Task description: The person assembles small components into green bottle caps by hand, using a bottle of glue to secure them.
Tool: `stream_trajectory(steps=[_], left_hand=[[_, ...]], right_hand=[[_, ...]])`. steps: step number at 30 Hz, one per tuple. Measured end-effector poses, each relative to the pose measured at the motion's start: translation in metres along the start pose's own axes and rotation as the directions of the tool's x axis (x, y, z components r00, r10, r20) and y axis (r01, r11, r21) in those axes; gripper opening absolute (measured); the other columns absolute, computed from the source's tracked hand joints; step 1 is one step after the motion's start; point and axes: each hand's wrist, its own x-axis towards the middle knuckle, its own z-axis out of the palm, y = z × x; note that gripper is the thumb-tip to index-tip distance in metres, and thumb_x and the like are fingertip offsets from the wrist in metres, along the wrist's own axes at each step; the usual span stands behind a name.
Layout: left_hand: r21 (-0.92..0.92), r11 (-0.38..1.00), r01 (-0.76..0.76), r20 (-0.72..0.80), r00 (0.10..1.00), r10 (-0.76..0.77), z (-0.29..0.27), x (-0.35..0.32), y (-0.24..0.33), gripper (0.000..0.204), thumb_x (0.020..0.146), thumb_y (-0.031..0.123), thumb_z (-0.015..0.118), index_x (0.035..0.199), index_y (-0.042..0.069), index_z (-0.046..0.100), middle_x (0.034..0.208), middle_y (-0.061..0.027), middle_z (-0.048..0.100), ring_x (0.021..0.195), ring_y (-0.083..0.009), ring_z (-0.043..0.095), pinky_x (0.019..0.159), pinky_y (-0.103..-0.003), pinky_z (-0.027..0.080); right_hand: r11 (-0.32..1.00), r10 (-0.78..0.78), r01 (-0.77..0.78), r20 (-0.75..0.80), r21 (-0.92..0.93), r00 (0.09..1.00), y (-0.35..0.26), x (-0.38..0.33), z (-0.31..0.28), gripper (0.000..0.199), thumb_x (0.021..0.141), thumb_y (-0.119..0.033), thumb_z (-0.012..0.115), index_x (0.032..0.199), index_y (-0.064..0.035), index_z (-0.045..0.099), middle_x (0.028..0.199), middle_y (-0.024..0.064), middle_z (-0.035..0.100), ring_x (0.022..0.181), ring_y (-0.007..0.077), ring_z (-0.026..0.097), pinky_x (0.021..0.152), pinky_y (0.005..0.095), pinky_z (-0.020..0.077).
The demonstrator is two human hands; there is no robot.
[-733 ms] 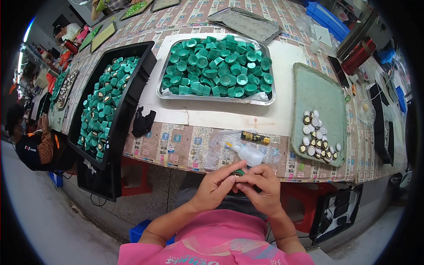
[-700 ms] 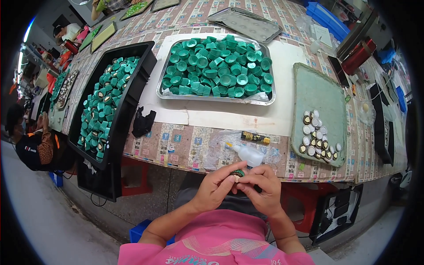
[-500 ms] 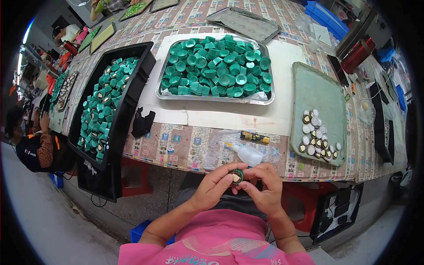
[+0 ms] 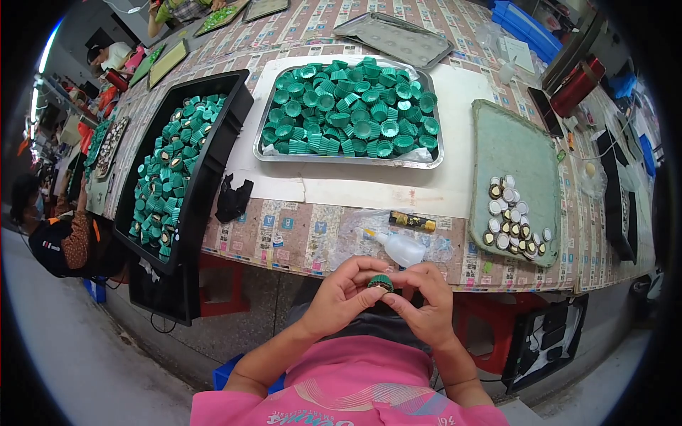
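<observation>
Just beyond the table's near edge, a small green fluted cup point(image 4: 381, 282) is pinched between my two hands, its pleated side turned upward. The fingers and thumb of my left hand point(image 4: 344, 295) grip its left side. From the other side, my right hand point(image 4: 425, 298) holds it with thumb and fingers. Fingertips hide part of the cup and whatever sits inside it. Closest to the hands on the table is a translucent squeeze bottle point(image 4: 403, 250) with a yellow tip, lying on crumpled clear plastic. Behind it lies a black-and-gold tube-shaped thing point(image 4: 412, 221).
A metal tray point(image 4: 348, 164) heaped with green cups stands ahead. Left is a black crate point(image 4: 202, 186) of filled cups; beside it lies a black cloth point(image 4: 233, 198). A pale green tray point(image 4: 513, 142) at right bears round white-and-gold pieces point(image 4: 516, 220). Another person point(image 4: 65, 245) sits far left.
The cup has turned in my fingers: its pale inner face showed before, and now its green pleated side does. Both hands keep hold of it. The view has shifted slightly.
</observation>
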Motion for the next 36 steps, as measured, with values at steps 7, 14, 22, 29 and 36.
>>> stream_trajectory(steps=[7, 14, 22, 29, 36], left_hand=[[-0.045, 0.999, -0.024, -0.063, 0.998, 0.021, 0.014, -0.003, -0.012, 0.033, 0.093, 0.009, 0.060, 0.124, 0.000, 0.053, 0.116, -0.0071, 0.059, 0.099, -0.0099, 0.056, 0.084, -0.025, 0.047], [0.040, 0.986, -0.161, -0.033, 0.986, 0.162, 0.019, -0.002, -0.018, 0.030, 0.092, 0.001, 0.056, 0.122, -0.002, 0.056, 0.118, -0.0085, 0.056, 0.110, -0.0151, 0.054, 0.096, -0.030, 0.044], [0.026, 0.989, -0.146, -0.029, 0.989, 0.147, 0.019, -0.002, -0.025, 0.028, 0.092, 0.001, 0.055, 0.120, -0.001, 0.057, 0.114, -0.0077, 0.058, 0.103, -0.0135, 0.057, 0.091, -0.028, 0.047], [-0.012, 0.999, 0.041, -0.013, 0.999, -0.041, 0.021, -0.005, -0.007, 0.035, 0.095, 0.009, 0.057, 0.128, 0.000, 0.052, 0.111, -0.0044, 0.060, 0.093, -0.0088, 0.058, 0.083, -0.023, 0.049], [0.086, 0.996, 0.011, -0.096, 0.995, -0.002, 0.012, -0.018, 0.020, 0.034, 0.096, 0.008, 0.054, 0.129, 0.000, 0.053, 0.103, -0.0059, 0.063, 0.084, -0.0095, 0.061, 0.075, -0.023, 0.052]], right_hand=[[1.000, 0.011, -0.011, -0.051, 0.004, 0.999, 0.001, -0.006, -0.002, 0.033, 0.069, -0.001, 0.080, 0.099, -0.0065, 0.068, 0.090, 0.0063, 0.057, 0.073, 0.0155, 0.057, 0.061, 0.0258, 0.0464], [0.999, -0.042, 0.044, -0.098, 0.018, 0.994, 0.005, -0.015, -0.001, 0.031, 0.070, 0.001, 0.080, 0.097, -0.0063, 0.067, 0.091, 0.0066, 0.056, 0.073, 0.0145, 0.058, 0.061, 0.0252, 0.0476], [0.997, -0.030, 0.036, -0.096, 0.064, 0.995, 0.008, -0.022, 0.001, 0.031, 0.071, 0.000, 0.079, 0.098, -0.0064, 0.066, 0.094, 0.0064, 0.054, 0.074, 0.0126, 0.056, 0.062, 0.0237, 0.0476], [0.978, 0.112, -0.095, -0.081, 0.186, 0.990, 0.010, -0.026, -0.001, 0.031, 0.072, -0.006, 0.080, 0.099, -0.0054, 0.066, 0.093, 0.0055, 0.055, 0.082, 0.0133, 0.056, 0.065, 0.0241, 0.0460], [0.984, 0.073, -0.067, -0.034, 0.162, 0.997, 0.001, -0.021, -0.005, 0.026, 0.074, -0.004, 0.079, 0.097, -0.0025, 0.065, 0.094, 0.0050, 0.054, 0.072, 0.0098, 0.054, 0.064, 0.0218, 0.0447]])
